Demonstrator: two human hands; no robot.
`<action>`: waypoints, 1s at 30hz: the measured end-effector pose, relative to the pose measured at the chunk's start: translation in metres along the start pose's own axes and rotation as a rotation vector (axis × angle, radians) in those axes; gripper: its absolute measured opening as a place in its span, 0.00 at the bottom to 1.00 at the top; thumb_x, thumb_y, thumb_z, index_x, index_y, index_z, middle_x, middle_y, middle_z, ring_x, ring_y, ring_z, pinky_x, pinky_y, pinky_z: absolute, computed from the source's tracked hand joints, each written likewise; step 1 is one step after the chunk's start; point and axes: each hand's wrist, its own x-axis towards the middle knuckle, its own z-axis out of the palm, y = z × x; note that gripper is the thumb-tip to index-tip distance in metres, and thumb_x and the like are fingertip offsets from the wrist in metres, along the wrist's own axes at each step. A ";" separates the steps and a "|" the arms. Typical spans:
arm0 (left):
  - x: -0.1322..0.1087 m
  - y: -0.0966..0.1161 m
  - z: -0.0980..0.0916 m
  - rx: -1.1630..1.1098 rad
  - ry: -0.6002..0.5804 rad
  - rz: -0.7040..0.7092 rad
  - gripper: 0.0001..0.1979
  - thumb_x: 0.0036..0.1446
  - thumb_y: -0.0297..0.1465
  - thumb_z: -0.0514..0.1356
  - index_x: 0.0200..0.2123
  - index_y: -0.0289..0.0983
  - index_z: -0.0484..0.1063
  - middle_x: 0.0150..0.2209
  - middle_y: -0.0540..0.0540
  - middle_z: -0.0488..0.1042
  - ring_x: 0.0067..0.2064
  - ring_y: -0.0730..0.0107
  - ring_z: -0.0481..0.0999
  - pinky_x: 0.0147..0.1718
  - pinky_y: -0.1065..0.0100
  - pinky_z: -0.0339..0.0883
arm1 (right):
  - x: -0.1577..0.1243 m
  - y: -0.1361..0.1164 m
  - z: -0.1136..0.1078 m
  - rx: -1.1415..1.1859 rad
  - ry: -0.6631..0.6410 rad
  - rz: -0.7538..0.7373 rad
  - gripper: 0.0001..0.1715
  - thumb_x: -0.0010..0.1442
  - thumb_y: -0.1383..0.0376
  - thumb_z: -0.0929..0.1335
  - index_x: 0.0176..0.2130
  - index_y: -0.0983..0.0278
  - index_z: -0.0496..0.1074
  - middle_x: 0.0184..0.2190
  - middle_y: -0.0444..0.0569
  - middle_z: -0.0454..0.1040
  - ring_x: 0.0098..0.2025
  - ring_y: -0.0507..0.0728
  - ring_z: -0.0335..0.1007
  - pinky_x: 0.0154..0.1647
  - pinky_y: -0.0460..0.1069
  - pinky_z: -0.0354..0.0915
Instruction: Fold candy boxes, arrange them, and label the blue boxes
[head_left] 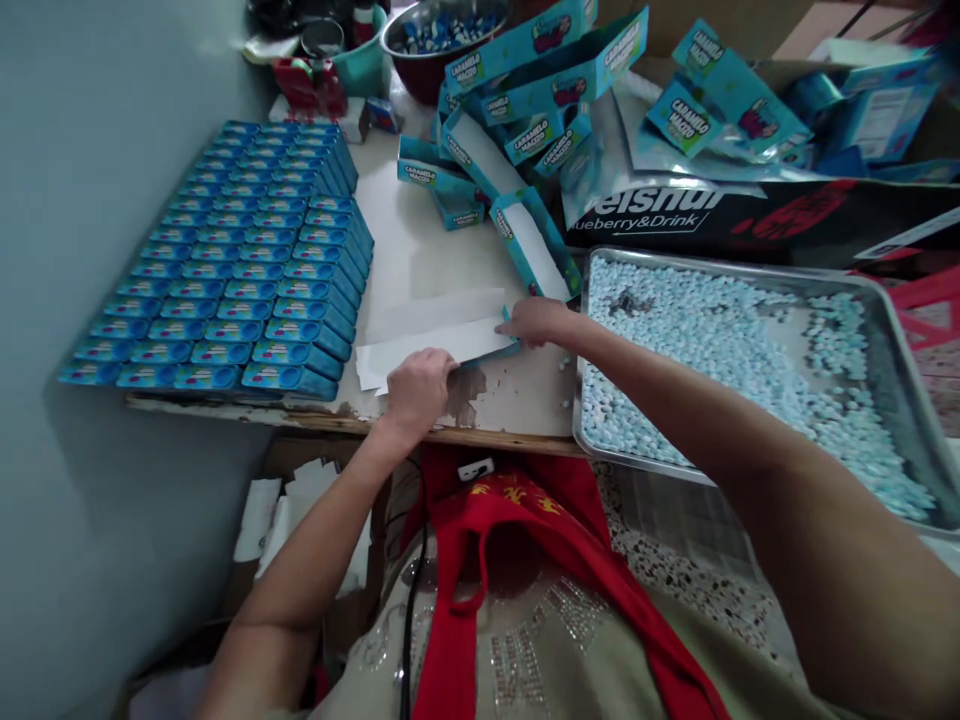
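Observation:
A small cardboard display box (474,342) lies near the table's front edge, its white inside facing up and a little blue printing showing at its right end. My left hand (418,395) is closed on the near side of this box, fingers curled at its edge. At the right end, my right hand (540,322) pinches the box's corner; its thumb is partly hidden. Just beyond my right hand stands an open blue display box (534,245), white inside.
Stacked blue candy packs (247,270) fill the table's left side. Blue boxes (525,100) are piled at the back. A metal tray (581,400) of pale blue candies stands right, before a black carton (750,225). A bowl (412,75) is at the back.

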 end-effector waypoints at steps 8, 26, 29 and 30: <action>0.088 -0.037 -0.004 -0.337 -0.508 0.002 0.09 0.60 0.34 0.62 0.29 0.37 0.77 0.29 0.49 0.77 0.34 0.65 0.74 0.36 0.66 0.64 | -0.058 -0.007 0.046 -0.264 0.456 -0.478 0.13 0.74 0.63 0.64 0.50 0.65 0.75 0.50 0.59 0.76 0.53 0.66 0.68 0.49 0.55 0.61; 0.028 -0.034 0.023 0.197 -0.191 0.127 0.16 0.70 0.45 0.59 0.42 0.38 0.77 0.41 0.37 0.80 0.46 0.50 0.78 0.41 0.59 0.64 | -0.038 -0.028 0.062 -0.200 0.080 -0.401 0.28 0.77 0.51 0.58 0.51 0.70 0.74 0.48 0.65 0.80 0.49 0.68 0.77 0.42 0.54 0.62; 0.031 -0.039 0.008 0.145 -0.260 0.292 0.07 0.67 0.34 0.62 0.41 0.39 0.78 0.41 0.41 0.81 0.44 0.56 0.78 0.40 0.63 0.65 | -0.046 -0.016 0.043 -0.022 -0.081 -0.447 0.24 0.74 0.53 0.66 0.55 0.69 0.74 0.49 0.62 0.82 0.47 0.64 0.79 0.43 0.52 0.65; 0.034 -0.042 0.004 0.133 -0.265 0.363 0.06 0.65 0.29 0.61 0.41 0.40 0.79 0.41 0.42 0.81 0.45 0.58 0.78 0.41 0.63 0.66 | -0.052 -0.008 0.034 0.071 -0.144 -0.519 0.24 0.72 0.55 0.68 0.59 0.67 0.73 0.50 0.60 0.81 0.47 0.61 0.79 0.44 0.51 0.67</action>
